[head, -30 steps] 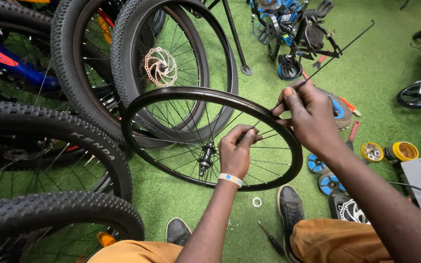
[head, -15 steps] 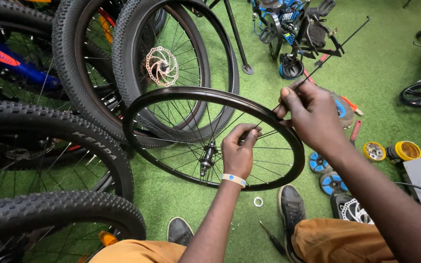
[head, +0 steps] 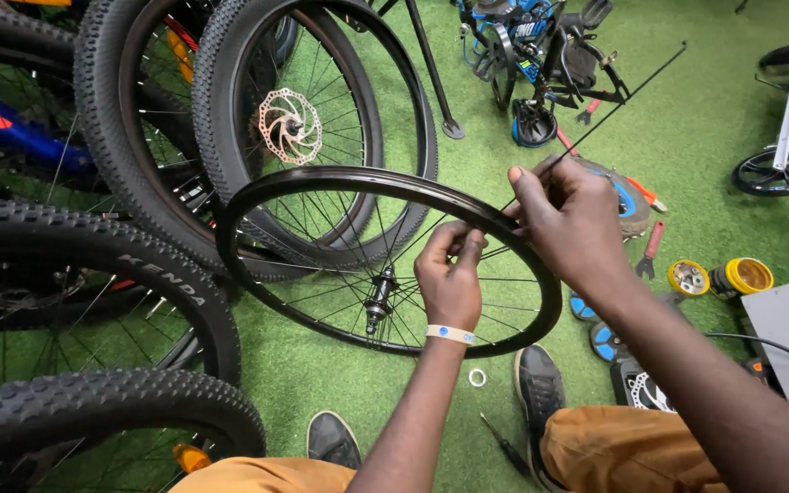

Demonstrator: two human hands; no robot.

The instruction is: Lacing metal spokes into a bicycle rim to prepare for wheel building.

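Observation:
A bare black bicycle rim [head: 276,187] with thin spokes and a central hub [head: 379,299] stands tilted in front of me on green turf. My left hand [head: 450,278], with a pale wristband, reaches inside the wheel and pinches a spoke between its fingertips. My right hand [head: 570,219] rests at the rim's right edge and pinches a long loose black spoke [head: 627,87] that sticks out up and to the right.
Several knobby bicycle tyres [head: 93,246] crowd the left side; one wheel carries a disc rotor [head: 289,125]. A small blue bike [head: 541,55] lies at the back. Yellow tape rolls [head: 746,274], a red-handled tool [head: 650,248], a washer [head: 477,377] and a screwdriver [head: 504,447] lie on the turf.
Both hands have stayed on the wheel; the left fingers have shifted slightly along the spokes, and the right hand still holds the loose spoke at the rim.

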